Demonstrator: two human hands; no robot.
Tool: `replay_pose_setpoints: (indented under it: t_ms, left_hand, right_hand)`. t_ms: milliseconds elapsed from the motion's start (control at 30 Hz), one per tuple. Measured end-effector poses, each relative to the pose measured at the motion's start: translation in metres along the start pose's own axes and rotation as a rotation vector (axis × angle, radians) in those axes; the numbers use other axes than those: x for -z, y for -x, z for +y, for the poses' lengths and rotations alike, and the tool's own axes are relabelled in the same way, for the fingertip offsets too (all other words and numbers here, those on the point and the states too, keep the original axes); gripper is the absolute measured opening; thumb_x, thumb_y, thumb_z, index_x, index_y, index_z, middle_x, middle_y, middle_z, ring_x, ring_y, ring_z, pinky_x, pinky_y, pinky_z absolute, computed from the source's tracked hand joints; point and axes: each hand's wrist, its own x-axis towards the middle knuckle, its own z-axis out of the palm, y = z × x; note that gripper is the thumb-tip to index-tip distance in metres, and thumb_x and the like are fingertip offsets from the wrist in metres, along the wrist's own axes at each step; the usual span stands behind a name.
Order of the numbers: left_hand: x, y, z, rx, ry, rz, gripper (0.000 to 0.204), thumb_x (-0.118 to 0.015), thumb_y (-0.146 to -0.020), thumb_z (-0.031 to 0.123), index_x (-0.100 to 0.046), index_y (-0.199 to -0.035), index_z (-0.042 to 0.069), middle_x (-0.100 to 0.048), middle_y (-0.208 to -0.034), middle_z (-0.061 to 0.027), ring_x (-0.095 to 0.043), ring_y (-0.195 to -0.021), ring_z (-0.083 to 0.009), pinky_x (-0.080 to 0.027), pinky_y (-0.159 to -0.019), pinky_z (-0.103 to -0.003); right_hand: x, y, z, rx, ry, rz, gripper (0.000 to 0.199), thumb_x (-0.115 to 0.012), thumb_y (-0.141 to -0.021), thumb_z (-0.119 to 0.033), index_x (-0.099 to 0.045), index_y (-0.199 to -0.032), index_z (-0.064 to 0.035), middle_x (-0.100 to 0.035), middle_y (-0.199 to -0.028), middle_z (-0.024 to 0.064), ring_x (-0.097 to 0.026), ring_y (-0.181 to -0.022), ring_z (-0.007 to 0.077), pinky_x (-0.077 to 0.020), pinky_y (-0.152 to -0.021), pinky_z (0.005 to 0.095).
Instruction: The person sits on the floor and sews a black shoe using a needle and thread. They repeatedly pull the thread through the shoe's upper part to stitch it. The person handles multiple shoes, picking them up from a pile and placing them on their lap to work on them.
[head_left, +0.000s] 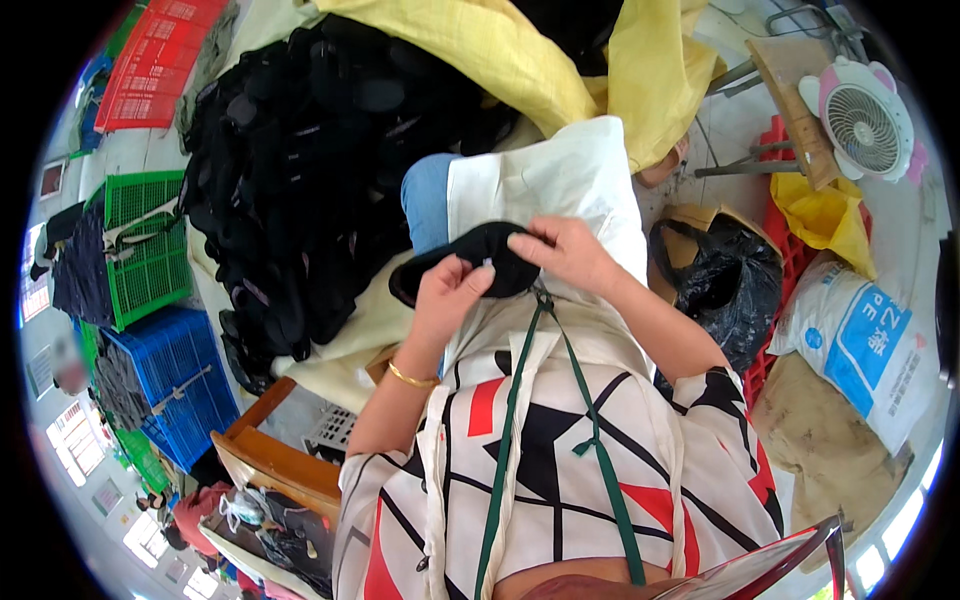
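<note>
Over my lap I hold a soft black slipper-shaped piece (462, 247), lying crosswise with a rounded end to the left. My left hand (452, 290) is closed on its near edge, thumb and fingers bent together; a tiny pale bit shows by the thumb tip. My right hand (568, 252) pinches its right end, thumb on the upper face. Beneath the piece a white cloth (545, 165) covers my legs, with blue fabric (427, 200) at its left. A large heap of similar black pieces (300, 170) lies ahead and to the left.
Yellow sheeting (480, 40) borders the heap. Left stand a green crate (150, 235), a blue crate (180, 385) and a wooden stool (280, 465). Right are a black plastic bag (725, 285), a white-and-blue sack (850, 345) and a fan (862, 120) on a wooden seat.
</note>
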Motion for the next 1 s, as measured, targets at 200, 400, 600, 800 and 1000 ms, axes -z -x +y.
replay_pose_setpoints:
  t_ms: [200, 400, 600, 800, 1000]
  left_hand:
    - [-0.004, 0.000, 0.017, -0.331, -0.695, 0.082, 0.020, -0.073, -0.085, 0.012, -0.066, -0.102, 0.002, -0.067, -0.088, -0.0070, -0.060, -0.078, -0.0168, -0.048, -0.074, -0.029]
    - [-0.010, -0.001, 0.093, -0.865, -0.697, 0.402, 0.022, -0.068, -0.087, 0.007, -0.064, -0.109, 0.002, -0.066, -0.111, -0.0120, -0.061, -0.101, -0.0218, -0.048, -0.090, -0.033]
    - [-0.003, -0.007, 0.057, -0.579, -0.506, 0.274, 0.014, -0.067, -0.091, 0.008, -0.066, -0.104, 0.002, -0.067, -0.101, -0.0109, -0.060, -0.086, -0.0192, -0.049, -0.079, -0.031]
    - [0.001, -0.020, 0.024, -0.364, -0.294, 0.188, 0.016, -0.065, -0.096, 0.013, -0.069, -0.105, 0.001, -0.066, -0.099, -0.0062, -0.060, -0.085, -0.0119, -0.049, -0.072, -0.026]
    - [-0.022, -0.028, 0.017, -0.150, 0.137, 0.126, 0.020, -0.064, -0.097, 0.016, -0.070, -0.108, 0.000, -0.067, -0.087, -0.0023, -0.055, -0.069, -0.0073, -0.044, -0.062, -0.023]
  right_hand:
    - [0.006, -0.003, 0.008, -0.278, -0.238, -0.123, 0.041, -0.070, -0.089, -0.041, -0.072, -0.092, -0.0006, -0.064, -0.072, 0.0020, -0.057, -0.061, 0.0099, -0.0481, -0.057, 0.0279]
    - [0.109, -0.086, -0.067, 0.004, -0.686, 0.411, 0.048, -0.067, -0.092, -0.047, -0.067, -0.096, 0.0004, -0.063, -0.081, 0.0040, -0.058, -0.064, 0.0134, -0.0525, -0.059, 0.0289]
    - [0.119, -0.111, -0.086, 0.228, -0.657, 0.373, 0.036, -0.055, -0.101, -0.035, -0.064, -0.105, -0.0002, -0.057, -0.079, 0.0028, -0.059, -0.070, 0.0122, -0.0542, -0.072, 0.0292]
    - [-0.003, -0.044, -0.029, 0.091, -0.423, 0.049, 0.033, -0.053, -0.097, -0.009, -0.047, -0.130, -0.0040, -0.062, -0.075, 0.0055, -0.062, -0.067, 0.0127, -0.0525, -0.065, 0.0295]
    - [-0.021, -0.009, -0.031, 0.143, -0.222, 0.025, 0.040, -0.053, -0.097, -0.009, -0.044, -0.136, -0.0057, -0.065, -0.081, 0.0098, -0.066, -0.074, 0.0181, -0.0536, -0.071, 0.0317]
